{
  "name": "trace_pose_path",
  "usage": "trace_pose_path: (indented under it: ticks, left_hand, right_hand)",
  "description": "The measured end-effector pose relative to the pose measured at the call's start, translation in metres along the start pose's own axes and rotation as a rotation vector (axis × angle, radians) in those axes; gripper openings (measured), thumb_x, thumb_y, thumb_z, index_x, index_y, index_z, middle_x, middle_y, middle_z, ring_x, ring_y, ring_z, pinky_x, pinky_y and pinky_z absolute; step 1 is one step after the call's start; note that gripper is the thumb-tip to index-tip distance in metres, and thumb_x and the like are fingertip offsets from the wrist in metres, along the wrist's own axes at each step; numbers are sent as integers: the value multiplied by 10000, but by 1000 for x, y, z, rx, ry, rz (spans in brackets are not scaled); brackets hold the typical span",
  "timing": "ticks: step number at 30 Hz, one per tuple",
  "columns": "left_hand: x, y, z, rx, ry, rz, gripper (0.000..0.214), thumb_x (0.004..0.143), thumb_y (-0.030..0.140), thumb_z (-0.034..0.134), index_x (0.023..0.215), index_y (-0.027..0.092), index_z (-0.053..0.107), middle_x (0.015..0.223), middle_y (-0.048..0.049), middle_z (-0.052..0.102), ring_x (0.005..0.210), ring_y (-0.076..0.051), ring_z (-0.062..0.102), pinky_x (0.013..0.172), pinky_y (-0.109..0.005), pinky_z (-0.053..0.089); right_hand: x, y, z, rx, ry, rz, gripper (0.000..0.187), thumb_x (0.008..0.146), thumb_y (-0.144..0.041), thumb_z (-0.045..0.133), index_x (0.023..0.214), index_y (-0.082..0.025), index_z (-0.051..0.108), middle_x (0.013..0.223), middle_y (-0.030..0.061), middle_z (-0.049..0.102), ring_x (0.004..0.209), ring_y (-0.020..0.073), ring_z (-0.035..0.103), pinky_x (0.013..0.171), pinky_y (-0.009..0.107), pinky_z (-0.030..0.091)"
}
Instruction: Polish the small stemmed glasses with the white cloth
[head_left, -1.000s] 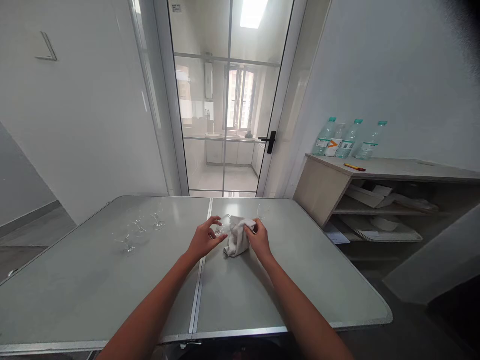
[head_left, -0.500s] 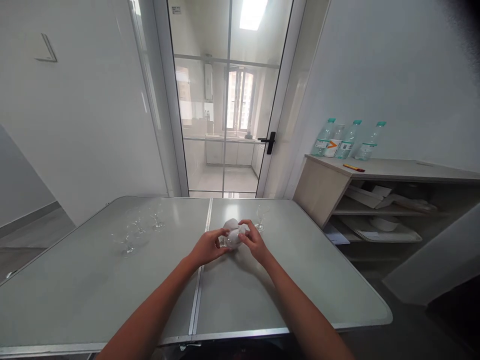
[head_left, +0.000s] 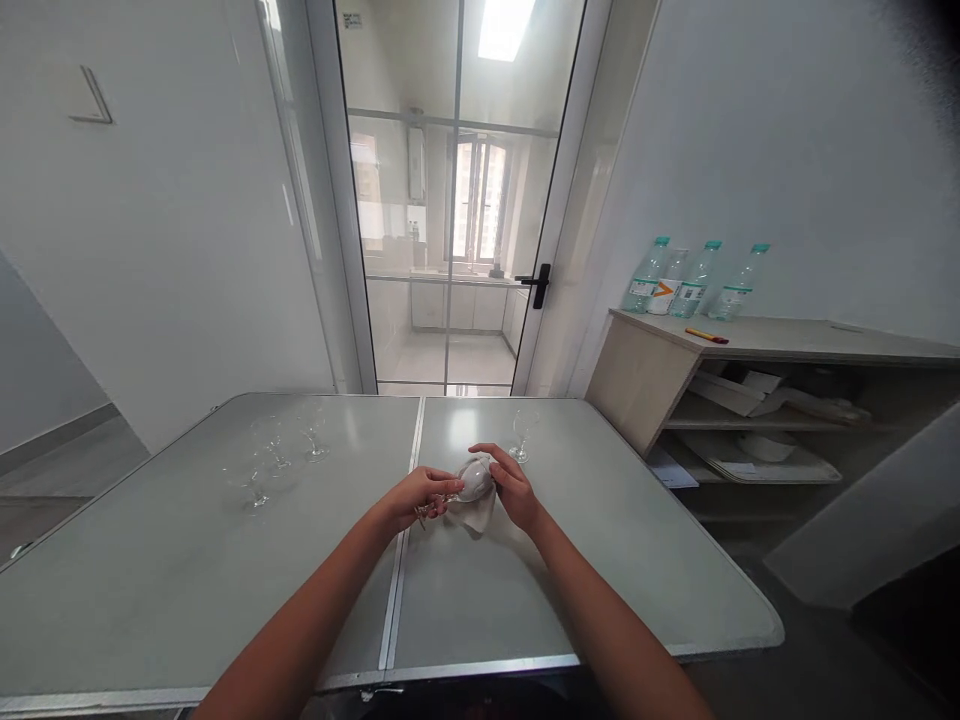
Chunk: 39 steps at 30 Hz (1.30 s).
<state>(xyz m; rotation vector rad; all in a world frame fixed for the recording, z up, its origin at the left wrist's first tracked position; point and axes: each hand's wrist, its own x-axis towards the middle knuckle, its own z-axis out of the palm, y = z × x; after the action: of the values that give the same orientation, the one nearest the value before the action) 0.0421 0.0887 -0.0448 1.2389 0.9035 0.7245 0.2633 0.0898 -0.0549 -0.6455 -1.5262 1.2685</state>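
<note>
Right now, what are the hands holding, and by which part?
The left hand holds a stemmed glass by its stem, near the foot. The right hand grips a white cloth, cupping it around the glass's bowl.

No legible text anywhere.

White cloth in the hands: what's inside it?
A clear stemmed glass: its stem sticks out toward the left hand, which pinches it. The right hand presses the white cloth on the bowl. Rim and bowl interior are covered, so unseen.
</note>
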Motion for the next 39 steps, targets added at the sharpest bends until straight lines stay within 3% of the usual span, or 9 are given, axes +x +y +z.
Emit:
trace_pose_path:
  ticks: [4, 9, 13, 17, 20, 23, 27, 34, 39]
  left_hand:
    - [1, -2, 1, 115, 71, 90, 476, 681, 520, 858, 953, 135, 790, 658, -46, 672, 452, -115, 528, 440, -234, 341]
    - [1, -8, 0, 479, 399, 504, 529, 629, 400, 911, 1121, 258, 775, 946, -89, 791, 655, -206, 688, 599, -262, 476]
    - [2, -15, -4, 605, 406, 648, 480, 664, 337, 897, 1121, 274, 764, 1103, -120, 779, 862, -262, 741, 658, -259, 487]
    - [2, -17, 3, 584, 370, 542, 452, 657, 354, 892, 1086, 259, 783, 797, -48, 757, 612, -201, 659, 606, -263, 455]
    - [1, -11, 11, 380, 203, 341, 403, 704, 486, 846, 965, 184, 793, 651, -12, 671, 486, -145, 550, 517, -258, 399]
    - [0, -5, 12, 80, 10, 97, 469, 724, 565, 816, 846, 116, 759, 569, 1, 583, 448, -102, 491, 450, -232, 329]
    - [4, -4, 2, -154, -43, -101, 497, 685, 538, 869, 815, 87, 709, 669, -28, 637, 454, -34, 447, 423, -177, 285]
    - [7, -9, -21, -231, -133, -255, 498, 723, 552, 838, 827, 90, 683, 856, -132, 746, 417, 7, 343, 366, -146, 218]
    - [6, -8, -24, 216, 15, -10, 561, 727, 559, 830, 1031, 94, 750, 780, -87, 741, 460, -78, 519, 427, -201, 360]
  right_hand:
    - [3, 3, 0, 103, 84, 5, 480, 928, -589, 548, 1221, -222, 645, 880, 53, 665, 787, 241, 593, 730, 332, 459]
    - [10, 4, 0, 178, 173, 95, 483, 949, -631, 479, 1219, -246, 589, 967, 65, 680, 825, 243, 606, 723, 332, 473]
    - [11, 10, 4, 168, 116, 232, 520, 954, -674, 461, 1268, -269, 554, 801, 14, 636, 734, 221, 575, 677, 313, 450]
    - [7, 12, 7, 89, 100, 130, 517, 975, -651, 486, 1268, -246, 614, 805, 14, 615, 752, 204, 555, 698, 299, 438]
    - [3, 9, 4, 43, 84, 43, 508, 997, -618, 480, 1282, -228, 639, 837, 28, 628, 749, 199, 553, 691, 293, 436]
    - [2, 7, 1, 22, 52, -19, 513, 1015, -608, 446, 1248, -201, 656, 863, 47, 645, 764, 209, 568, 703, 302, 445]
    - [3, 11, 1, -37, 21, -87, 494, 1029, -613, 411, 1070, -196, 673, 838, 42, 619, 703, 187, 528, 665, 294, 423]
    - [1, 10, -6, -303, -138, -260, 576, 1008, -678, 424, 1249, -224, 683, 797, 24, 604, 688, 183, 511, 688, 307, 412]
    - [4, 12, -1, -223, -106, -113, 541, 1023, -640, 431, 1261, -222, 679, 897, 34, 648, 785, 191, 556, 774, 313, 429]
